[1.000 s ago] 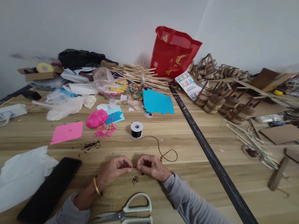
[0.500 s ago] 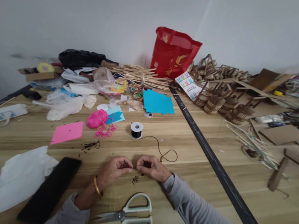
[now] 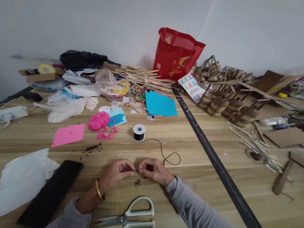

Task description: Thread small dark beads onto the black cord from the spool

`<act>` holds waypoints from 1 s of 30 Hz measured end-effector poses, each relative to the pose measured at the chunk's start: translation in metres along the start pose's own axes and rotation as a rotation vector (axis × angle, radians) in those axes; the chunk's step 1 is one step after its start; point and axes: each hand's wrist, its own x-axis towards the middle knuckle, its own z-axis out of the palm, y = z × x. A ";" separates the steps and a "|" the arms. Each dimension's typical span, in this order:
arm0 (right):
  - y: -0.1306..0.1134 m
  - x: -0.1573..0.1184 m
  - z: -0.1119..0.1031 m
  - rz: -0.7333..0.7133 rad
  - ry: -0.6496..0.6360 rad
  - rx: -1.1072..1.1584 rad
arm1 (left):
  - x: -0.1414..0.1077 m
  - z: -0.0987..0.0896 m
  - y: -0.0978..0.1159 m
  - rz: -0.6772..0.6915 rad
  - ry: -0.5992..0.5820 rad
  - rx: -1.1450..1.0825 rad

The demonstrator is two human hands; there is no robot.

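My left hand point(image 3: 119, 172) and my right hand point(image 3: 155, 171) almost meet at the fingertips, thumb and finger pinched on each. A thin dark strand shows between them; what sits in the left pinch is too small to make out. From the spool point(image 3: 138, 133) a black cord point(image 3: 161, 145) curves into a loop beside my right hand, with small beads point(image 3: 164, 161) on it. Below the fingertips lies a little cluster of dark beads point(image 3: 137, 183). White-handled scissors point(image 3: 125, 219) rest on the table nearer to me, blades pointing left.
Small black pieces point(image 3: 92, 148) and pink paper point(image 3: 69, 134) lie left, near pink yarn point(image 3: 98, 120). A phone point(image 3: 50, 194) and white tissue point(image 3: 19, 185) flank my left arm. Behind are blue sheets point(image 3: 161, 104), a red bag point(image 3: 176, 55) and small wooden buckets point(image 3: 218, 106).
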 end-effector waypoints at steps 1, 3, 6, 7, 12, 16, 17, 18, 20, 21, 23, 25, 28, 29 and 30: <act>0.000 0.000 0.000 0.000 0.001 -0.003 | 0.000 0.000 0.001 0.000 0.000 0.000; 0.001 0.000 0.000 0.003 0.002 -0.006 | 0.000 0.000 0.001 0.000 0.000 -0.002; 0.000 0.000 0.000 0.013 0.011 -0.018 | -0.001 0.001 0.001 0.003 0.001 -0.010; -0.001 -0.001 0.000 0.017 0.012 -0.025 | -0.001 0.001 0.001 0.006 0.000 -0.011; -0.006 -0.001 0.001 0.027 0.011 -0.028 | 0.000 0.001 0.000 0.020 -0.015 0.011; -0.007 -0.001 0.002 0.029 0.016 -0.036 | 0.000 0.001 -0.002 0.022 -0.022 0.027; -0.007 0.000 0.002 0.026 0.019 -0.039 | 0.000 0.001 -0.003 0.026 -0.021 0.028; -0.007 0.000 0.002 0.021 0.020 -0.040 | 0.000 0.001 -0.003 0.030 -0.018 0.028; -0.008 0.000 0.003 0.014 0.019 -0.043 | 0.000 0.001 -0.003 0.035 -0.013 0.028; -0.008 -0.001 0.003 0.012 0.017 -0.047 | 0.000 0.002 -0.002 0.033 -0.016 0.029; -0.007 -0.001 0.003 0.012 0.011 -0.054 | -0.001 0.001 -0.001 0.023 -0.026 0.030; -0.007 -0.001 0.003 0.012 0.007 -0.053 | -0.001 0.001 0.000 0.016 -0.034 0.032; -0.006 -0.001 0.003 0.012 0.006 -0.038 | -0.001 0.001 0.001 0.019 -0.026 0.028; -0.006 -0.001 0.002 0.013 0.008 -0.036 | -0.001 0.001 0.001 0.018 -0.024 0.026; -0.005 -0.001 0.002 0.014 0.009 -0.037 | -0.001 0.001 0.002 0.017 -0.021 0.023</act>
